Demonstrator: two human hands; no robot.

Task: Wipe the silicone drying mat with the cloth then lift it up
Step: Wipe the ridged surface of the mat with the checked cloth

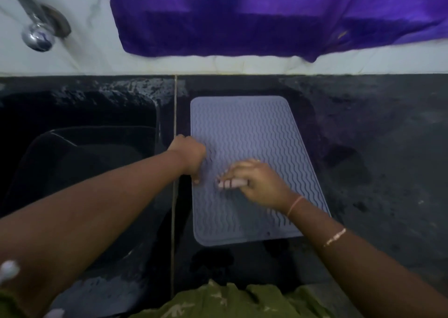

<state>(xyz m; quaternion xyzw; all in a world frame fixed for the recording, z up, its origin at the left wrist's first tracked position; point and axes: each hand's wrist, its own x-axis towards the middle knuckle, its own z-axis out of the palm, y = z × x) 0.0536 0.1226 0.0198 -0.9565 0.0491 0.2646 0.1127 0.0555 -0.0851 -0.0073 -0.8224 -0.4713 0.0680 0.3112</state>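
The grey silicone drying mat (pixel 254 128), ribbed with wavy lines, lies flat on the black counter right of the sink. My left hand (pixel 189 154) is curled into a fist over the mat's left edge, thumb down at the rim; its fingers are hidden. My right hand (pixel 254 179) rests on the middle of the mat with fingers bent and fingertips pointing left, and no cloth shows in it. A purple cloth (pixel 242 15) hangs against the white wall behind the counter, well away from both hands.
A black sink (pixel 72 136) sits left of the mat, with a chrome tap (pixel 36 31) above it at the back left. The dark counter (pixel 375 160) to the right looks wet and patchy. My green clothing (pixel 230 300) is at the front edge.
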